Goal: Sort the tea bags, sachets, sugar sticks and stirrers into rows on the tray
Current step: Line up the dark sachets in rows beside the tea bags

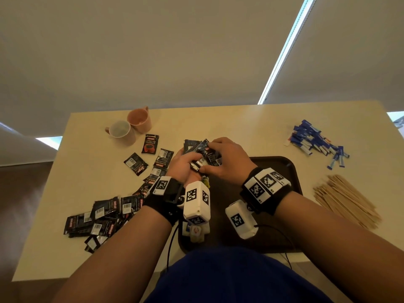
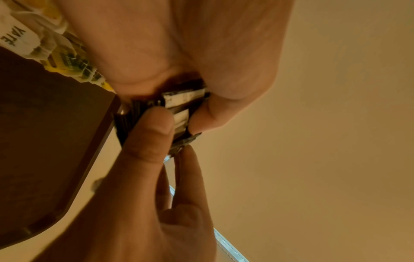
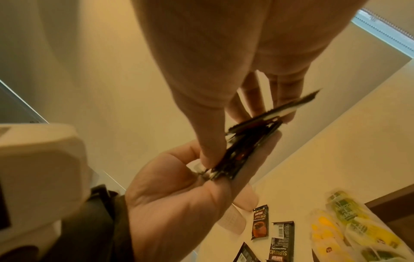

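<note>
Both hands are working a stack of black coffee sachets (image 1: 202, 154) above the far-left corner of the dark brown tray (image 1: 293, 171). The left hand (image 1: 185, 165) is cradling the stack from below, fingers curled round it; the right hand (image 1: 227, 160) is pinching the stack's edge between thumb and fingertips (image 3: 206, 159), apparently squaring it up.

Risk, as a judgement: the sachets are thin and glossy, and their edges are fanning unevenly, so a loosened pinch could be letting several slide out and scatter beyond the tray's rim. The wrist units are hanging close over the tea bags (image 3: 358, 228) on the tray's left side and could be knocking them askew.

More loose sachets (image 1: 105, 213) are lying left of the tray; blue sugar sticks (image 1: 314, 141) are piled beyond its far-right corner, and wooden stirrers (image 1: 345, 200) are heaped just right of it. Two mugs (image 1: 131, 125) are standing well beyond the tray's far-left corner. The surface is a pale cream table (image 1: 240, 123); behind it, closed beige roller blinds (image 1: 153, 51) are admitting thin strips of daylight.
</note>
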`<state>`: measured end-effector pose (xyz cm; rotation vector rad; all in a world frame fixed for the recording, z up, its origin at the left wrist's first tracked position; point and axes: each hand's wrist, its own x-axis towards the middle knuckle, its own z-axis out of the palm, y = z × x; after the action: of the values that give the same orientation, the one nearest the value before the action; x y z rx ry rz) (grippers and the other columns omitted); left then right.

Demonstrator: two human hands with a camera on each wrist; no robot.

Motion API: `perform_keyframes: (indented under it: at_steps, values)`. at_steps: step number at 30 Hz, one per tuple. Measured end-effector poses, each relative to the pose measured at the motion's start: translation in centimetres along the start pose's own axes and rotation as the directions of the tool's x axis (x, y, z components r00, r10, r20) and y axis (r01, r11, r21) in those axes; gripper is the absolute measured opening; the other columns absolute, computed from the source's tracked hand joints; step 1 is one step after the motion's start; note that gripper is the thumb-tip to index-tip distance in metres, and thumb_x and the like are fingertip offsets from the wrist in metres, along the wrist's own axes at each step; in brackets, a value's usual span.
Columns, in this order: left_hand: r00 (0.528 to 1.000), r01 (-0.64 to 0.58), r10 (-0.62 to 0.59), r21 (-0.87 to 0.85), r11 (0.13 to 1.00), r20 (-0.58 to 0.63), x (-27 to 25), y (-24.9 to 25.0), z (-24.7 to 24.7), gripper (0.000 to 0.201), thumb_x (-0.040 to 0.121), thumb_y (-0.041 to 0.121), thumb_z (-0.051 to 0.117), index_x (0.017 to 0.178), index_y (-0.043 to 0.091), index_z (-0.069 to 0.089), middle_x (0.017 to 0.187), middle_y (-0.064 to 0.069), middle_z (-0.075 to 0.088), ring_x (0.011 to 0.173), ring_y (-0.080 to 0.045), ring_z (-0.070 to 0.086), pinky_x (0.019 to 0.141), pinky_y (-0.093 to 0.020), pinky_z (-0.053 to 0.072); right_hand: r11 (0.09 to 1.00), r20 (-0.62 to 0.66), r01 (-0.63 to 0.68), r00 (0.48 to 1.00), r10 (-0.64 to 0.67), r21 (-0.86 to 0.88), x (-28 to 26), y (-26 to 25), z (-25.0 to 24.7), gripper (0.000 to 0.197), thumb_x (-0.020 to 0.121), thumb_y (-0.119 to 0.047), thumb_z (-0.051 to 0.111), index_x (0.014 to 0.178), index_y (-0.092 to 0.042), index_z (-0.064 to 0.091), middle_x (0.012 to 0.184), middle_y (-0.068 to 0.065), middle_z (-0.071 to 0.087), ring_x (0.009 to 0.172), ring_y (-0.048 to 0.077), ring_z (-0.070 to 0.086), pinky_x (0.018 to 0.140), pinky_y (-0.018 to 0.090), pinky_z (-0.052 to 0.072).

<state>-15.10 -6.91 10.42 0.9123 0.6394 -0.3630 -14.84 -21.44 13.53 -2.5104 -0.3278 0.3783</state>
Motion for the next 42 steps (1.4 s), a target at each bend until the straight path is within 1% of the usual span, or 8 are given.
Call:
perform_keyframes:
  at_steps: [7, 12, 21, 26, 31, 35, 40, 42]
  values:
    - [0.992, 0.041, -0.048, 0.057, 0.998, 0.115, 0.7, 0.6, -0.6, 0.058, 0.09, -0.017, 0.033, 0.133, 0.018, 0.052, 0.112, -0.019, 0.064, 0.091, -0.034, 0.065, 0.06, -0.037, 0.058, 0.996, 0.034, 0.08, 0.996, -0.081, 0.031, -0.4, 0.3, 0.0, 0.063, 0.083, -0.034, 0.077, 0.139, -0.016, 0.054, 0.14, 0.003, 0.051, 0.125, 0.018, 0.049, 0.103, 0.025, 0.036]
    - [0.988, 0.02, -0.046, 0.176, 0.984, 0.144, 0.9, 0.6, -1.1, 0.058, 0.086, -0.022, 0.046, 0.12, 0.024, 0.058, 0.121, -0.02, 0.064, 0.107, -0.039, 0.063, 0.088, -0.05, 0.054, 0.992, 0.043, 0.072, 0.996, -0.077, 0.103, -0.6, 1.3, -0.1, 0.054, 0.087, -0.027, 0.072, 0.138, -0.017, 0.056, 0.14, 0.001, 0.054, 0.126, 0.017, 0.05, 0.105, 0.027, 0.038]
    - [0.989, -0.042, 0.005, 0.245, 0.969, 0.15, 0.4, 0.6, -0.4, 0.068, 0.083, -0.025, 0.052, 0.134, 0.02, 0.051, 0.112, -0.019, 0.068, 0.093, -0.031, 0.069, 0.063, -0.037, 0.061, 0.985, -0.162, 0.008, 0.987, 0.02, 0.17, 0.2, 1.9, -0.1, 0.031, 0.101, -0.014, 0.047, 0.127, -0.012, 0.064, 0.116, 0.008, 0.068, 0.106, 0.023, 0.061, 0.092, 0.032, 0.047]
    - [0.995, -0.084, 0.064, 0.29, 0.953, 0.079, 0.7, 0.5, -0.1, 0.063, 0.079, -0.024, 0.059, 0.133, 0.008, 0.054, 0.114, -0.022, 0.069, 0.098, -0.034, 0.07, 0.075, -0.044, 0.061, 0.971, -0.34, -0.034, 0.933, 0.116, 0.238, 0.5, 2.1, -0.2, 0.029, 0.101, -0.013, 0.048, 0.124, -0.011, 0.064, 0.106, 0.008, 0.059, 0.092, 0.014, 0.051, 0.08, 0.023, 0.04]
    - [0.994, -0.101, 0.083, 0.289, 0.952, 0.074, -0.2, 0.4, 0.8, 0.046, 0.083, -0.017, 0.064, 0.127, -0.007, 0.054, 0.106, -0.024, 0.067, 0.06, -0.02, 0.072, 0.045, -0.023, 0.052, 0.98, -0.352, -0.014, 0.932, 0.084, 0.198, 1.0, 1.3, 0.4, 0.027, 0.098, -0.013, 0.054, 0.122, -0.008, 0.066, 0.106, 0.008, 0.061, 0.092, 0.014, 0.053, 0.08, 0.021, 0.044]
    - [0.992, -0.079, 0.061, 0.17, 0.982, 0.108, -0.2, 0.3, 0.9, 0.045, 0.09, -0.011, 0.058, 0.133, 0.001, 0.054, 0.119, -0.028, 0.064, 0.104, -0.039, 0.066, 0.079, -0.045, 0.058, 0.989, -0.282, 0.009, 0.959, 0.033, 0.145, 1.1, 0.8, 0.8, 0.031, 0.095, -0.018, 0.059, 0.124, -0.011, 0.065, 0.11, 0.008, 0.062, 0.098, 0.02, 0.059, 0.088, 0.029, 0.049]
    - [0.997, -0.021, 0.009, 0.148, 0.989, 0.078, 0.6, 0.8, 0.2, 0.036, 0.091, -0.013, 0.053, 0.119, 0.009, 0.061, 0.105, -0.021, 0.07, 0.092, -0.034, 0.07, 0.073, -0.044, 0.058, 0.987, -0.256, 0.039, 0.967, 0.002, 0.154, 0.9, 0.8, 0.9, 0.032, 0.091, -0.019, 0.065, 0.122, -0.012, 0.067, 0.109, 0.008, 0.066, 0.096, 0.022, 0.063, 0.089, 0.04, 0.054]
    - [0.999, -0.027, 0.02, 0.195, 0.98, 0.039, 0.9, 0.8, -0.2, 0.037, 0.088, -0.016, 0.055, 0.114, 0.009, 0.063, 0.101, -0.022, 0.07, 0.089, -0.035, 0.071, 0.075, -0.045, 0.058, 0.978, -0.237, 0.025, 0.971, 0.025, 0.207, 0.8, 1.0, 0.9, 0.034, 0.091, -0.018, 0.065, 0.124, -0.012, 0.065, 0.113, 0.005, 0.069, 0.098, 0.017, 0.065, 0.091, 0.03, 0.054]
